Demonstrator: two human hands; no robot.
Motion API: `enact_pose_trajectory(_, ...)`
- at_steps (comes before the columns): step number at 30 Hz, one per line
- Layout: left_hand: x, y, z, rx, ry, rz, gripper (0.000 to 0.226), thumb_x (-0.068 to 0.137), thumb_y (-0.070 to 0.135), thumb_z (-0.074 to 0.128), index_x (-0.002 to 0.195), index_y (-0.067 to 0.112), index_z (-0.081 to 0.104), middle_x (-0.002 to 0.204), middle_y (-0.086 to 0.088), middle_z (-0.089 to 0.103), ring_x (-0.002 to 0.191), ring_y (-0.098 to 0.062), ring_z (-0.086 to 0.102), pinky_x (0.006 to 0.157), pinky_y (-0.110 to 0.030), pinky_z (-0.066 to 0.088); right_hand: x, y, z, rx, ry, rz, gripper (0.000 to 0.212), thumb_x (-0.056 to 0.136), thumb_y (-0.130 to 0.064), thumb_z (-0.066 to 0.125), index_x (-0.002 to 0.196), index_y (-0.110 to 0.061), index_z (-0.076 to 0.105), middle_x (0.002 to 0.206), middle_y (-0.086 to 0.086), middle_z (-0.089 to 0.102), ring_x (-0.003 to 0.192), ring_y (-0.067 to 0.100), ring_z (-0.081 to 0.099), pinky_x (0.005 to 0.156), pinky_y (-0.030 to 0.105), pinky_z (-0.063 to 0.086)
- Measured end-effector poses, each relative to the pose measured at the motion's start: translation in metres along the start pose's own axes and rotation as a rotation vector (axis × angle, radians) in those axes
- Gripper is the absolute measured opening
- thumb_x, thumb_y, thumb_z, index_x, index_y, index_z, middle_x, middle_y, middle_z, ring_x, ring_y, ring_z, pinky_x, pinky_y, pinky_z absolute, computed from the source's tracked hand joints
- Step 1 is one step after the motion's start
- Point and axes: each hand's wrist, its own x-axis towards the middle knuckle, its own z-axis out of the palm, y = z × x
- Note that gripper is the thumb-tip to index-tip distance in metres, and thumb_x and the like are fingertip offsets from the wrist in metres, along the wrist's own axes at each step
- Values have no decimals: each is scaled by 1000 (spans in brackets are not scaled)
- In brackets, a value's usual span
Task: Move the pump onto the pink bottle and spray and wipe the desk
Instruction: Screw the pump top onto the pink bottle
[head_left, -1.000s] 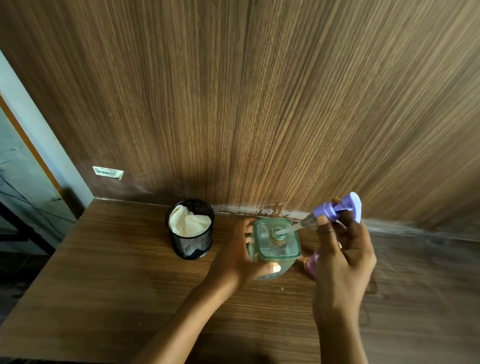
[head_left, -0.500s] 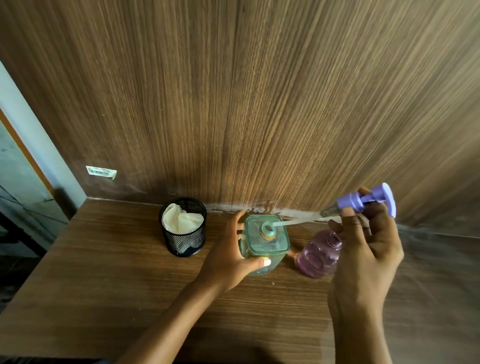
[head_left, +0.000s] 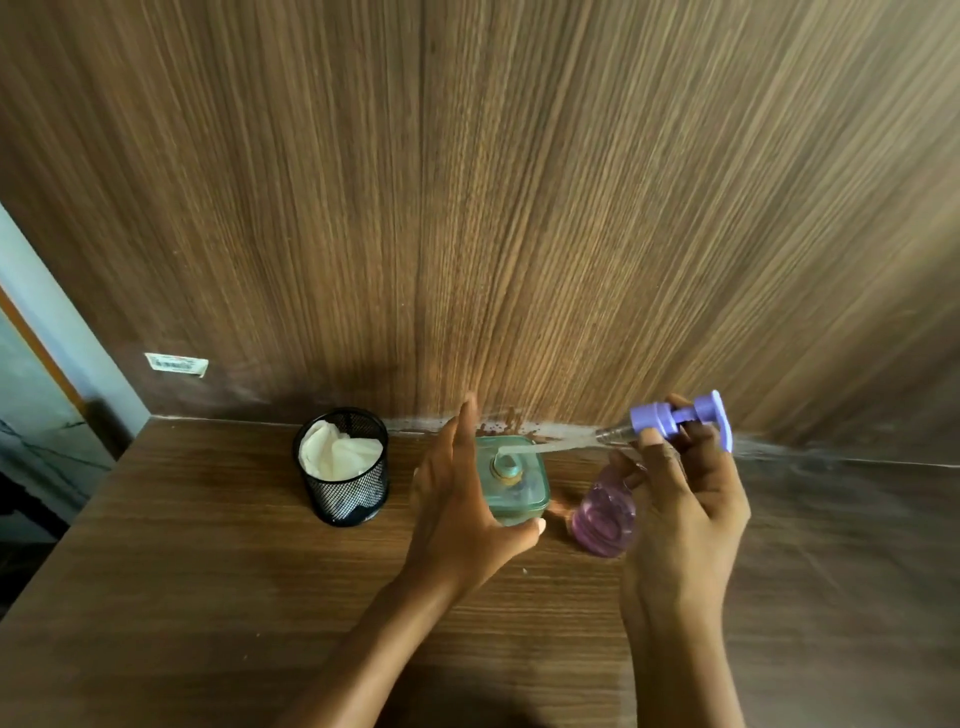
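Observation:
My right hand (head_left: 680, 499) grips the purple pump (head_left: 675, 418) and holds it tilted in the air, its clear tube reaching left to the neck of the square green bottle (head_left: 517, 486). The tube's tip still sits at that neck. My left hand (head_left: 462, 504) cups the green bottle's left and front sides, fingers spread and loosening. The small pink bottle (head_left: 602, 519) stands on the wooden desk (head_left: 208, 571) just right of the green one, partly behind my right hand, with no pump on it.
A black mesh cup (head_left: 343, 467) holding a crumpled white cloth (head_left: 335, 452) stands left of the green bottle. A wood-grain wall panel (head_left: 519, 208) rises behind the desk. The desk's left edge drops off near a doorway.
My right hand has drawn the pump up and to the right, pulling the tube almost out of the green bottle. The pink bottle came into view. My left hand's fingers have opened wider.

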Motion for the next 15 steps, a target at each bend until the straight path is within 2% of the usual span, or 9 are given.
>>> enact_pose_trajectory(3,2,5,1,19,42,-6,126,51,51,74,132,55,-23,154,8,13,136,-8,15,114,-55,18,2,3,-5,10,29,41,26,88,-9,58,113,-11,63,81,-5,66,81,17,57,79,37,47)
enact_pose_trajectory(5,3,8,0,27,45,-6,126,51,52,75,131,57,-22,153,6,17,135,-9,17,114,-55,17,4,5,-7,-1,22,52,25,88,-11,59,113,-10,63,75,-10,67,77,12,58,76,33,48)
enact_pose_trajectory(8,2,14,-1,27,58,9,114,51,70,61,133,54,-17,154,4,16,134,-5,12,115,-52,13,6,5,-9,-22,26,45,22,87,-13,60,109,-10,64,67,-11,65,67,7,58,65,21,50)
enact_pose_trajectory(10,0,21,-1,50,125,44,103,59,73,51,139,44,-5,154,0,18,135,-6,12,115,-55,11,9,3,-12,-2,53,59,18,86,-11,60,103,-7,65,68,-10,65,66,8,58,64,21,50)
enact_pose_trajectory(13,-5,33,0,125,381,240,76,79,57,46,142,21,21,146,-10,34,137,-21,29,109,-60,21,13,0,-19,92,130,80,12,85,-5,61,96,-9,64,66,-7,63,62,8,58,61,20,51)
enact_pose_trajectory(15,-9,40,6,99,481,453,61,86,45,47,137,15,31,136,-9,45,130,-20,39,103,-53,34,16,-5,-25,160,221,69,12,83,-3,63,83,-15,61,68,-1,60,62,11,58,64,25,52)
